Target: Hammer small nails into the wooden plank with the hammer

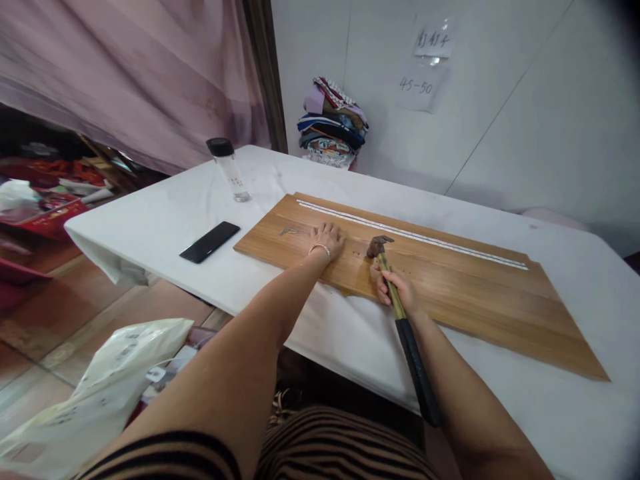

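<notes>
Hammer is in the right hand, fingers closed round the yellowish upper part of the handle, just below the head. The black grip end sticks back toward the body, past the near tabletop edge. The rusty head is down at the wooden board; can't tell if it's touching. A few small dark specks on the wood just left of the head, too small to tell whether nails or holes.

Left hand is open, palm down, fingers spread flat on the board, just left of the hammer head. Thin bracelet on that wrist.

A couple of loose nails lie on the board left of the left hand, near the board's left end.

Board lies flat on the white tabletop, long side running left to right, skewed slightly. A white strip runs along its far edge for most of the length.

Off the board, to the left: black phone lying flat, and further back a clear bottle with a black cap, upright.

Far edge against the wall: stack of folded fabric. Two paper notes taped on the wall above right; the lower one reads 45-50.

Pink curtain at upper left, white plastic bag on the floor at lower left.
</notes>
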Tool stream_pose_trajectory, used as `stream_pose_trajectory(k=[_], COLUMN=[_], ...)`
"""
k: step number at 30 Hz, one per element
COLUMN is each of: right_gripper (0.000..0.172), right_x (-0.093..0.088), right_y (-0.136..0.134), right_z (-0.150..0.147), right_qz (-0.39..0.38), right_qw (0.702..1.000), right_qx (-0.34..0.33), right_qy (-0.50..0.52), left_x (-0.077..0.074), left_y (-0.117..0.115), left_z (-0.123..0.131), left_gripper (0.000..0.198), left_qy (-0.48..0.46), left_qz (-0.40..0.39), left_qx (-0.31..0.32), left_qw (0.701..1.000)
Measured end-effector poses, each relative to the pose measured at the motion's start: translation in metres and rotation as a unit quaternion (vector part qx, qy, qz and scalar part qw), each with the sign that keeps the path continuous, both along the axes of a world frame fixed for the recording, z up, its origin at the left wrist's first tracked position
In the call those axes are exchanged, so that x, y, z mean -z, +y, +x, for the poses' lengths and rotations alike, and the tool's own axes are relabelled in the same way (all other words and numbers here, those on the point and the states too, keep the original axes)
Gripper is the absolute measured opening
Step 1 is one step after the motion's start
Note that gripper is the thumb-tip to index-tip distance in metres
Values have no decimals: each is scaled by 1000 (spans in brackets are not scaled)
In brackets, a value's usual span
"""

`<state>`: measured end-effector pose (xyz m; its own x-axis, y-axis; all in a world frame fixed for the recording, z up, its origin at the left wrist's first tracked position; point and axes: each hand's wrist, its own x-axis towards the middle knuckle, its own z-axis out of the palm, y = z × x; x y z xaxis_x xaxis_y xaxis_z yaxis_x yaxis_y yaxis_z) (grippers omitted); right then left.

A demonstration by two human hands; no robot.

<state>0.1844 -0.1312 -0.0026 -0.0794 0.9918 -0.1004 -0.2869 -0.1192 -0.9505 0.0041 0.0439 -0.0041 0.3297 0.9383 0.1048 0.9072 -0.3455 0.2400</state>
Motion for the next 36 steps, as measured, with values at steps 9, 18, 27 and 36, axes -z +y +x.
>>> stream_pose_trajectory(k=[9, 18, 27, 36], right_gripper=[40, 39, 39, 37], right_x=[2, 0, 1, 2], right_y=[-1, -1, -1, -1], right_z=[1, 0, 0, 1], right_qz=[1, 2, 6, 12], right_qw=[1000, 1000, 1000, 1000], right_qx=[4, 6, 10, 15], right_qy=[1, -3, 9, 16], left_x=[-1, -1, -4, -5], left_y=[-1, -2, -3, -3], left_z=[0, 0, 0, 0], left_gripper=[45, 43, 42, 41], left_qy=[1, -3, 2, 2], left_qz=[-1, 6, 0, -7], left_qx=[5, 2, 4, 3], left_qw=[1000, 1000, 1000, 1000])
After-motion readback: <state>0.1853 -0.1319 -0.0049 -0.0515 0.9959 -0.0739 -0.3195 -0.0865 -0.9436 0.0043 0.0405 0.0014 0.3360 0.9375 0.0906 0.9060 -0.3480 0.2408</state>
